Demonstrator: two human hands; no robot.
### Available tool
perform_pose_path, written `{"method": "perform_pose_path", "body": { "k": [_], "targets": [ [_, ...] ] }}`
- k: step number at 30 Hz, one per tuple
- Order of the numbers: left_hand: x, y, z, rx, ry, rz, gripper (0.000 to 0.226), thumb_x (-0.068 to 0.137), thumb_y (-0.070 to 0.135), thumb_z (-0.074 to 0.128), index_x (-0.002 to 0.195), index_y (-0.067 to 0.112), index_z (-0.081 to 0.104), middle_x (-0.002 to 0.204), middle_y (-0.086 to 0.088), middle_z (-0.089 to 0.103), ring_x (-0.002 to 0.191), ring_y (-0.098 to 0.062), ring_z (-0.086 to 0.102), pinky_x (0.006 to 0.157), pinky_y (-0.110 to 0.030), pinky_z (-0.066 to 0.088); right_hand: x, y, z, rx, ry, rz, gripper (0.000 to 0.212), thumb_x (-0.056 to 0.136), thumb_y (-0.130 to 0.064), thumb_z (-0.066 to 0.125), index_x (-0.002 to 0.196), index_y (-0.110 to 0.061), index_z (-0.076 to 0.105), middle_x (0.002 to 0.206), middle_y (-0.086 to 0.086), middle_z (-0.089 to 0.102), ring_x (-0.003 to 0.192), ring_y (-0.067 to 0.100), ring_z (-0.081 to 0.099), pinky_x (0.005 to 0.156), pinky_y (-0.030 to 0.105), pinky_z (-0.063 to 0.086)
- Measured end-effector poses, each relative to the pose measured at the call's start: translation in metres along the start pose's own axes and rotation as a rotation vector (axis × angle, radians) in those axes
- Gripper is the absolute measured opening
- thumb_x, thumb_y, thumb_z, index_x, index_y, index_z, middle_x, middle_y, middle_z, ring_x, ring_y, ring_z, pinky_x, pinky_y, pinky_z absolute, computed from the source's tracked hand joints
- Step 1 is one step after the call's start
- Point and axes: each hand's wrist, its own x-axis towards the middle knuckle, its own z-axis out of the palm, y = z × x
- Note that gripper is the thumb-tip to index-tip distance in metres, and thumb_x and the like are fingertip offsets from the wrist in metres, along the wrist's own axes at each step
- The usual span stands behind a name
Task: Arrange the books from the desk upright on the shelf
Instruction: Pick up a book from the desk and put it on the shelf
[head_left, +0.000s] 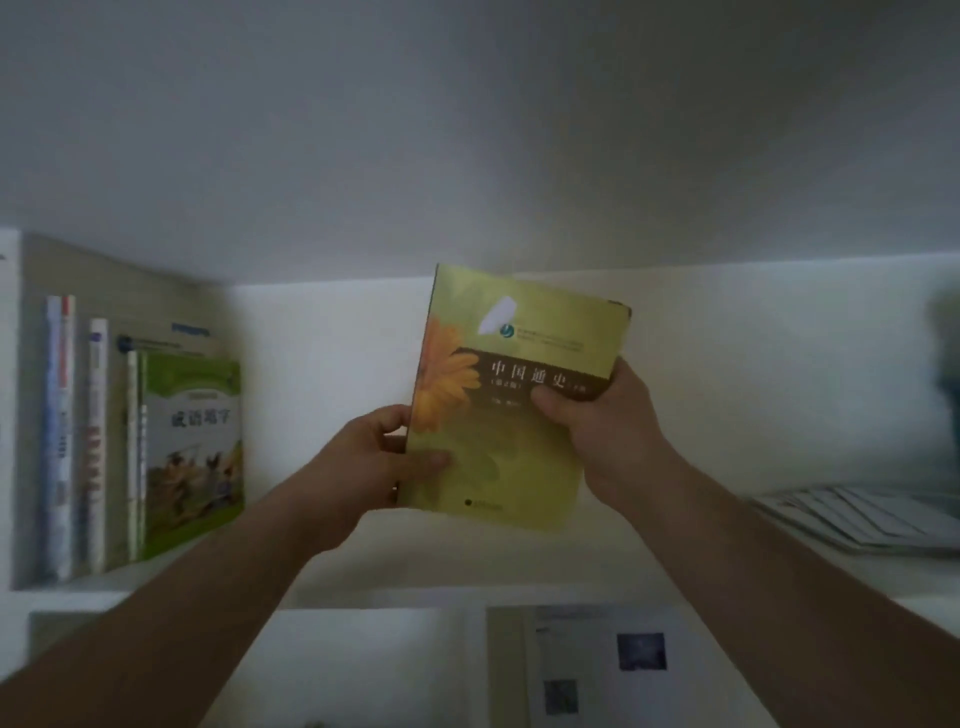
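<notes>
both hands (363, 462) grip book (514, 395), upright, slight tilt

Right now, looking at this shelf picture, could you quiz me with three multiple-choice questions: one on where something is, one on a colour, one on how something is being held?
1. Where do the upright books stand on the shelf?
A. At its left end
B. In its middle
C. At its right end

2. What colour is most of the cover of the book being held?
A. Blue
B. Yellow-green
C. Black

3. How is that book being held?
A. By the left hand alone
B. Lying flat on the shelf, untouched
C. By both hands, one at each side edge

Answers:
1. A: the row stands against the shelf's left wall.
2. B: the cover is yellow-green, with an orange flower and a brown title band.
3. C: the left hand grips the left edge and the right hand grips the right edge, above the shelf.
</notes>
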Motion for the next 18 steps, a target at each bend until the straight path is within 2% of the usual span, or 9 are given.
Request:
{"method": "perform_pose_path", "body": {
  "k": [2, 4, 8, 10, 12, 14, 16, 18],
  "targets": [
    [-0.011, 0.003, -0.014, 0.004, -0.005, 0.031, 0.043, 0.084, 0.014, 0.081, 0.125, 0.02, 0.068, 0.114, -0.005, 0.078, 0.103, -0.027, 0.076, 0.087, -0.047, 0.063, 0.002, 0.005, 0.032, -0.088, -0.047, -0.031, 0.049, 0.081, -0.002, 0.087, 0.123, -0.018, 0.066, 0.105, -0.001, 0.079, 0.095, 0.019, 0.077, 0.085, 0.046, 0.064],
    [-0.02, 0.002, -0.028, -0.11, 0.039, 0.075, 0.04, 0.087, 0.01, 0.078, 0.125, 0.018, 0.068, 0.116, -0.007, 0.078, 0.105, -0.029, 0.076, 0.087, -0.048, 0.063, 0.002, 0.012, 0.064, -0.126, -0.098, -0.055, 0.049, 0.082, -0.008, 0.087, 0.123, -0.022, 0.065, 0.1, -0.005, 0.08, 0.09, 0.014, 0.078, 0.083, 0.042, 0.064],
    [-0.03, -0.011, -0.067, -0.179, 0.187, 0.153, 0.035, 0.091, 0.004, 0.073, 0.126, 0.011, 0.067, 0.115, -0.012, 0.077, 0.104, -0.032, 0.076, 0.085, -0.049, 0.063, -0.001, 0.031, 0.114, -0.158, -0.129, -0.023, 0.044, 0.086, -0.021, 0.086, 0.119, -0.037, 0.063, 0.103, -0.003, 0.079, 0.093, 0.016, 0.077, 0.086, 0.047, 0.064],
    [-0.035, -0.022, -0.087, -0.144, 0.249, 0.16, 0.034, 0.092, 0.005, 0.074, 0.124, 0.012, 0.069, 0.114, -0.011, 0.078, 0.105, -0.031, 0.075, 0.09, -0.053, 0.061, -0.009, 0.046, 0.133, -0.216, -0.186, 0.028, 0.049, 0.084, -0.018, 0.086, 0.118, -0.041, 0.059, 0.108, -0.003, 0.076, 0.098, 0.018, 0.075, 0.09, 0.05, 0.062],
    [-0.04, -0.031, -0.107, -0.088, 0.309, 0.154, 0.028, 0.091, 0.007, 0.076, 0.118, 0.014, 0.073, 0.11, -0.009, 0.079, 0.103, -0.03, 0.076, 0.093, -0.056, 0.059, -0.02, 0.062, 0.151, -0.28, -0.258, 0.06, 0.059, 0.074, -0.016, 0.089, 0.118, -0.037, 0.056, 0.113, -0.005, 0.074, 0.104, 0.017, 0.073, 0.093, 0.05, 0.061],
    [-0.044, -0.034, -0.126, -0.043, 0.328, 0.151, 0.024, 0.091, 0.007, 0.076, 0.113, 0.016, 0.075, 0.107, -0.008, 0.08, 0.1, -0.028, 0.077, 0.093, -0.054, 0.06, -0.028, 0.074, 0.169, -0.323, -0.286, 0.058, 0.067, 0.066, -0.018, 0.09, 0.121, -0.035, 0.055, 0.113, -0.01, 0.072, 0.104, 0.011, 0.071, 0.089, 0.042, 0.061],
    [-0.046, -0.034, -0.145, -0.054, 0.361, 0.134, 0.027, 0.091, 0.009, 0.077, 0.116, 0.017, 0.073, 0.106, -0.005, 0.08, 0.098, -0.025, 0.077, 0.091, -0.051, 0.061, -0.031, 0.081, 0.187, -0.35, -0.27, 0.04, 0.066, 0.072, -0.009, 0.091, 0.123, -0.031, 0.055, 0.11, -0.012, 0.071, 0.099, 0.006, 0.069, 0.082, 0.032, 0.059],
    [-0.047, -0.034, -0.162, -0.039, 0.412, 0.132, 0.034, 0.09, 0.014, 0.08, 0.121, 0.022, 0.068, 0.108, 0.0, 0.079, 0.1, -0.023, 0.076, 0.088, -0.045, 0.062, -0.029, 0.087, 0.207, -0.393, -0.247, 0.026, 0.064, 0.074, -0.005, 0.089, 0.122, -0.031, 0.056, 0.108, -0.012, 0.071, 0.098, 0.007, 0.069, 0.082, 0.034, 0.059]
  ]
}}
